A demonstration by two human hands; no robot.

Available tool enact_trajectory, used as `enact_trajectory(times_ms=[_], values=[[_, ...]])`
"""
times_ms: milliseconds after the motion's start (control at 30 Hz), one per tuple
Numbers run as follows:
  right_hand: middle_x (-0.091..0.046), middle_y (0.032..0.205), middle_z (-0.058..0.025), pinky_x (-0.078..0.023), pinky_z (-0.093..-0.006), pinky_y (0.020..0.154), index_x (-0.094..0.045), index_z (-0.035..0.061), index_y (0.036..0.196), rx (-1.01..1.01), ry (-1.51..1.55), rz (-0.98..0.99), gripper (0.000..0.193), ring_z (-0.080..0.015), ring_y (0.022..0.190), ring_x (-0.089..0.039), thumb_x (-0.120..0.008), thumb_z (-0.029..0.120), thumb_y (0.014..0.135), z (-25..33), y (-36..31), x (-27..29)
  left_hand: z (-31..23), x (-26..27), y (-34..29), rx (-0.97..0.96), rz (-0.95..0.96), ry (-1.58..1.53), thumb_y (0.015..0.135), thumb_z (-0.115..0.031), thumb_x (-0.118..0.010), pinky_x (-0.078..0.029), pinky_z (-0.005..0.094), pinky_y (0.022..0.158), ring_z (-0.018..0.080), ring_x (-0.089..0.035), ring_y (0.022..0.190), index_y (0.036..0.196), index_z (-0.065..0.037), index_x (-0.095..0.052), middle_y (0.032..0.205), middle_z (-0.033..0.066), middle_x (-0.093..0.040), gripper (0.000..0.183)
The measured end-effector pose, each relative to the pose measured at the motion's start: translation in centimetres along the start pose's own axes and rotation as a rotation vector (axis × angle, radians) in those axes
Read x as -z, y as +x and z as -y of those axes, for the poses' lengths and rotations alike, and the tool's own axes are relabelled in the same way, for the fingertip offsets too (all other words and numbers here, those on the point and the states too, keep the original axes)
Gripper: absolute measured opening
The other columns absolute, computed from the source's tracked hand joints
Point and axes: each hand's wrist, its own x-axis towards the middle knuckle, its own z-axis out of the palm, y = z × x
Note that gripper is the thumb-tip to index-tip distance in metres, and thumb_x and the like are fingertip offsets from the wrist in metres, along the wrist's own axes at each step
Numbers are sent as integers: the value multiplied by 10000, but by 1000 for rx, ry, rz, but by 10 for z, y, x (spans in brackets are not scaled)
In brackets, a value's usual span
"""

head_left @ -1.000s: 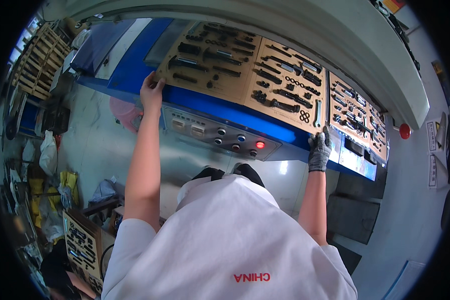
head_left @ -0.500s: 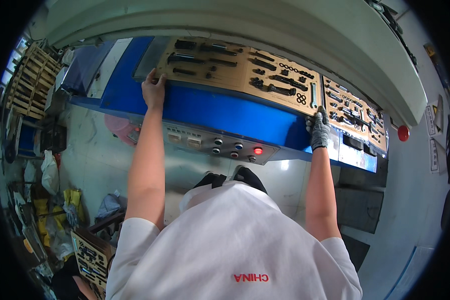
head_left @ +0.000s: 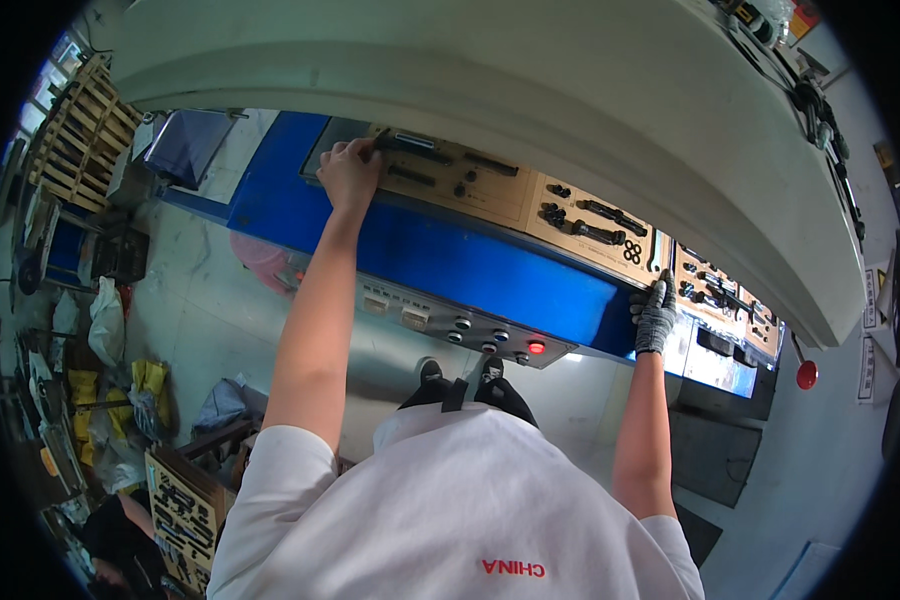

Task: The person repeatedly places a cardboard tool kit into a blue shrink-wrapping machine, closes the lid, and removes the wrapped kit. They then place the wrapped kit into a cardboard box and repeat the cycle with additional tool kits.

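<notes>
A long brown board (head_left: 510,208) lies along the blue machine bed, bearing several black metal parts (head_left: 415,147), rings and a silver wrench (head_left: 655,250). My bare left hand (head_left: 353,178) is at the board's left end, its fingers bent and drawn together beside a black part; whatever they may hold is hidden. In a grey glove, my right hand (head_left: 656,318) rests at the front edge near the wrench, fingers stretched out, by the seam with a second board (head_left: 682,262) of similar parts.
A wide pale hood (head_left: 470,70) overhangs the boards and hides their far side. Below the blue front (head_left: 450,255) sits a button panel with a lit red button (head_left: 536,348). A red knob (head_left: 807,375) sticks out at right. Wooden pallets (head_left: 85,140) and bags lie left.
My left hand has moved from the bed's front edge inward onto the board's left end. The view has shifted, so the hood covers more of the boards. My right hand stays at the seam.
</notes>
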Motion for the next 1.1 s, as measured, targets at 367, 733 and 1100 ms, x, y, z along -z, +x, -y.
enact_trajectory(times_ms=[367, 733, 1100], values=[[-687, 717, -63, -399, -229, 382, -535, 213, 1467, -33, -89, -143, 456, -99, 458, -548, -523, 441, 1072, -20, 7, -6, 9, 38, -65, -146, -323, -445, 949, -132, -672, -515, 394, 826, 296, -629, 978, 1102, -26, -651, 1048, 138, -652, 187], [-673, 715, -91, -433, -226, 399, -461, 71, 1446, 34, 165, 18, 412, -104, 482, -570, -506, 281, 1094, -10, -9, 9, -59, -58, -371, -177, 432, -357, 892, -218, -744, -572, 408, 681, 267, -703, 870, 1108, -155, -661, 1091, 44, -618, 240], [-692, 767, -91, -463, -248, 504, -380, 106, 1551, -8, 316, 55, 508, -97, 542, -577, -523, 268, 1091, -117, -69, 278, -122, -115, -446, 244, -169, -475, 1017, -146, -626, -511, 370, 802, 226, -610, 855, 1155, -45, -624, 1034, 86, -626, 171]])
